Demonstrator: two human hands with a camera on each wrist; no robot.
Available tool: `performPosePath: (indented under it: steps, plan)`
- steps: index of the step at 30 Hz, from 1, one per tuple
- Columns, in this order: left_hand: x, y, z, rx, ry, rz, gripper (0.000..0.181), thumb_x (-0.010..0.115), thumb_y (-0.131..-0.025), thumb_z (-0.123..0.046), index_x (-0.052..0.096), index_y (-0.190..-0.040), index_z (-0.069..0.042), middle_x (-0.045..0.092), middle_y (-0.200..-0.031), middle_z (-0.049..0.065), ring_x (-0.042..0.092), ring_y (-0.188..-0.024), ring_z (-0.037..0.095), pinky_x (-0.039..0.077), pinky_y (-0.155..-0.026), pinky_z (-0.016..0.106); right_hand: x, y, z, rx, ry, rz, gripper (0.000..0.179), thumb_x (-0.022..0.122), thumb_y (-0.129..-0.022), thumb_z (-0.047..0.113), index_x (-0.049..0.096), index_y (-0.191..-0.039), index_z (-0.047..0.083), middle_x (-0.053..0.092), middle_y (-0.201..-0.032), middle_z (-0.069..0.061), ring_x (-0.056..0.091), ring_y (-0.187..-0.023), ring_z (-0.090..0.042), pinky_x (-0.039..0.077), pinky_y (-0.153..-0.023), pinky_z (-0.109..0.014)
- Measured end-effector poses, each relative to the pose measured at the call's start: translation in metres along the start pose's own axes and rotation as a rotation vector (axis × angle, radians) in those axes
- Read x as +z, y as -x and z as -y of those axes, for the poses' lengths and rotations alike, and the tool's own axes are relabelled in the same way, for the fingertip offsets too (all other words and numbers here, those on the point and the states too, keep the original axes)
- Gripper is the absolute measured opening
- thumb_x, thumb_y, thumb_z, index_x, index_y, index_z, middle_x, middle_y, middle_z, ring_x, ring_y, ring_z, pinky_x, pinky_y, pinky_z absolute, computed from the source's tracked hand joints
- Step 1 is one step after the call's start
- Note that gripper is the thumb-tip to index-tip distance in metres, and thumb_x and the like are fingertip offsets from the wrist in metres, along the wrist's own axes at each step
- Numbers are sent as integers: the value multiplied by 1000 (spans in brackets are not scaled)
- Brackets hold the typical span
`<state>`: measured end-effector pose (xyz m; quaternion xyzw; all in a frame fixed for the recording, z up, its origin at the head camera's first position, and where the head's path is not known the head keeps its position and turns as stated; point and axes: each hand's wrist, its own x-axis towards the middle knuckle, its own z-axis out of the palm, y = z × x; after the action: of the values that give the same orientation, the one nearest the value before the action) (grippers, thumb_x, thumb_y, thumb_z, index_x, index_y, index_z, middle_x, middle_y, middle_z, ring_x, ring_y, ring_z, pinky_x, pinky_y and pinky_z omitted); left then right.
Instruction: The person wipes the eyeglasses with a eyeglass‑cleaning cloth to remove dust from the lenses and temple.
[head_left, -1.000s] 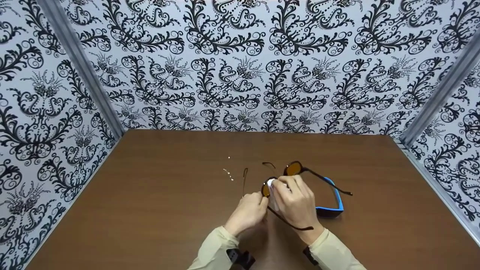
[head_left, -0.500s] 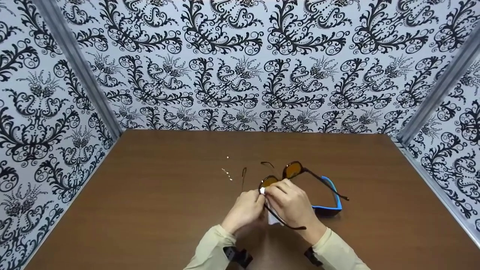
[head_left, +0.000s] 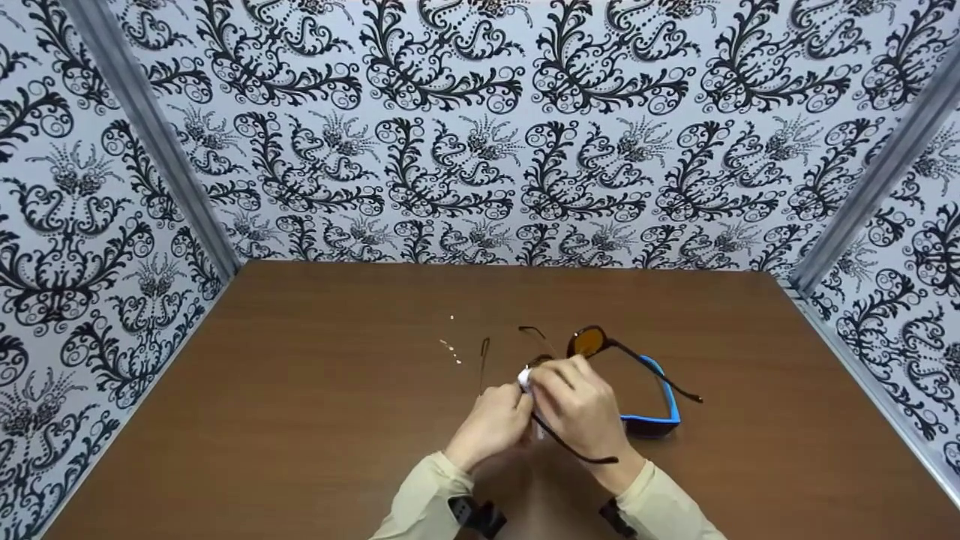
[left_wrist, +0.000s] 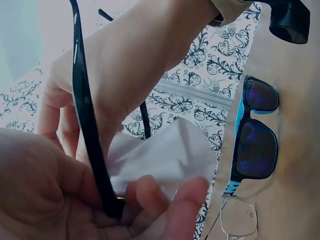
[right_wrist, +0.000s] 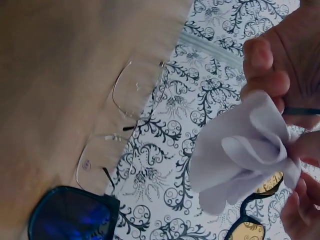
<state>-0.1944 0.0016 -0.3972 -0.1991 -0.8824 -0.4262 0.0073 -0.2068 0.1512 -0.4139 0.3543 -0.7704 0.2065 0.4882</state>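
Observation:
Sunglasses with amber lenses and a dark frame (head_left: 587, 341) are held up over the table, both temples unfolded. My left hand (head_left: 491, 420) grips them at the hinge end of the left lens, thumb and fingers on the frame. With my right hand (head_left: 581, 401) I pinch a pale cleaning cloth (head_left: 524, 378) against that same lens, hiding most of it. In the right wrist view the cloth (right_wrist: 245, 150) hangs in loose folds between the two hands. One dark temple (left_wrist: 87, 110) crosses in front of the right hand in the left wrist view.
Black-and-blue sunglasses (left_wrist: 256, 147) lie on the brown table, partly behind my right hand in the head view. Thin wire-rimmed glasses (right_wrist: 137, 90) lie beside them. Several small white bits (head_left: 452, 351) are scattered left of the hands. Patterned walls (head_left: 480, 150) enclose the table.
My right hand has moved the cloth from the middle of the left lens down to its outer edge by the left fingers. That lens now shows less. The left hand keeps its grip.

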Motion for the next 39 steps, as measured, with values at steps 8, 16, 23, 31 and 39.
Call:
performPosePath:
  steps: [8,16,23,31,39]
  plan:
    - [-1,3,4,-50,43,-1,23,45,-92,-7,57,-73,-7,58,-56,2,62,-55,22,50,-63,37,-7,18,-5,85,-4,120,13,74,-76,5,70,-87,10,65,-83,0,58,-74,-19,50,-65,-33]
    - [-5,2,10,-86,92,4,22,45,-92,-6,59,-76,-5,62,-53,7,64,-50,22,53,-66,35,-20,14,-14,204,-6,20,16,71,-76,2,69,-91,6,66,-85,-5,58,-75,-23,49,-63,-38]
    - [-6,3,14,-105,65,6,22,43,-93,-7,58,-76,-5,62,-55,9,63,-52,23,53,-74,40,-22,7,-22,246,37,57,18,73,-77,-4,67,-92,3,63,-88,-8,59,-79,-24,52,-66,-38]
    - [-4,5,13,-53,-38,5,24,45,-92,-7,47,-68,-8,38,-60,-3,46,-57,19,43,-56,37,-14,2,-31,326,94,114,17,72,-81,-5,66,-95,1,61,-89,-12,61,-75,-24,53,-62,-36]
    - [-6,7,10,-44,-16,24,22,46,-92,-8,46,-70,-9,37,-62,-3,41,-57,16,38,-54,33,-13,-2,-34,306,41,106,18,76,-78,-3,68,-92,6,66,-87,-7,59,-73,-23,40,-73,-40]
